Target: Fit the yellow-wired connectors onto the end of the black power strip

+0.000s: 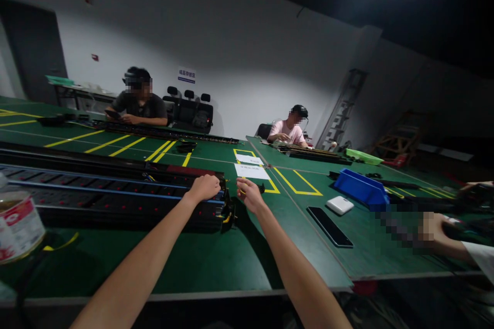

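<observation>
A long black panel assembly (pixel 127 206), with blue strips along it and rows of small red marks, lies on the green table (pixel 239 267). My left hand (pixel 204 188) is closed over its right end, fingers curled down at the edge. Just off that end, my right hand (pixel 250 195) is pinched closed. A small dark piece with a bit of yellow shows at its fingers, too small to name. Yellow and black fittings (pixel 228 213) stick out from the panel's end below my hands.
Right of my hands are a phone (pixel 329 226), a white case (pixel 339 205) and a blue bin (pixel 360 187). Paper labels (pixel 252 171) lie beyond. A can (pixel 19 226) stands at left. A co-worker's hand (pixel 434 229) is at right; two people sit across the table.
</observation>
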`<state>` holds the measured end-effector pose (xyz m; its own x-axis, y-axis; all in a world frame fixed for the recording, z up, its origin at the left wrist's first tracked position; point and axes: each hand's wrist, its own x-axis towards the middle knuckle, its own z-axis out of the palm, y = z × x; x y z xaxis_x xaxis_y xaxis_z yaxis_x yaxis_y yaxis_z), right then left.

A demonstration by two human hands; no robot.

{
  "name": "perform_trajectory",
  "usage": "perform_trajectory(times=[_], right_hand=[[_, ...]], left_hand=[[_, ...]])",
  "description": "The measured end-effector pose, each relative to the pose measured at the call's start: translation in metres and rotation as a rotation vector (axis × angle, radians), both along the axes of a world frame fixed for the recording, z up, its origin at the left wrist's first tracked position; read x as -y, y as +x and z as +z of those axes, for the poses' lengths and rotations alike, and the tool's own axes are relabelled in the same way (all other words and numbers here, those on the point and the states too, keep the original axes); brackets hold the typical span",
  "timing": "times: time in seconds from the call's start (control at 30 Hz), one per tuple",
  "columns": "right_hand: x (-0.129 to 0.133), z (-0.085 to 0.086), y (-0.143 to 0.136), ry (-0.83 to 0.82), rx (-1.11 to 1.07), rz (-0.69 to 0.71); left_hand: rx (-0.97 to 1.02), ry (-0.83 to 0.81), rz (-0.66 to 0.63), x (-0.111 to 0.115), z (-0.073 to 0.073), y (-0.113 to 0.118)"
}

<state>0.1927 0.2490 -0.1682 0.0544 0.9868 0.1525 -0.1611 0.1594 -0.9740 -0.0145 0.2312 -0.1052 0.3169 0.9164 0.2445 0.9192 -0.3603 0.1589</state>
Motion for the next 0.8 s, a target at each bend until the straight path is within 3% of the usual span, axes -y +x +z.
perform_trajectory(times=[0.23,0.53,0.8], right_hand=[[-0.024,-0.003,-0.004,0.256,0.464,-0.12],[-0.04,-0.006,-0.013,0.264,0.573,-0.092],[-0.04,-0.008,-0.022,0.284,0.827,-0.238]], left_hand=[[0.033,0.003,-0.011,0.0,-0.003,0.0],[0.037,-0.008,-0.001,0.0,-0.004,0.0],[0.027,0.003,0.013,0.001,-0.005,0.001]])
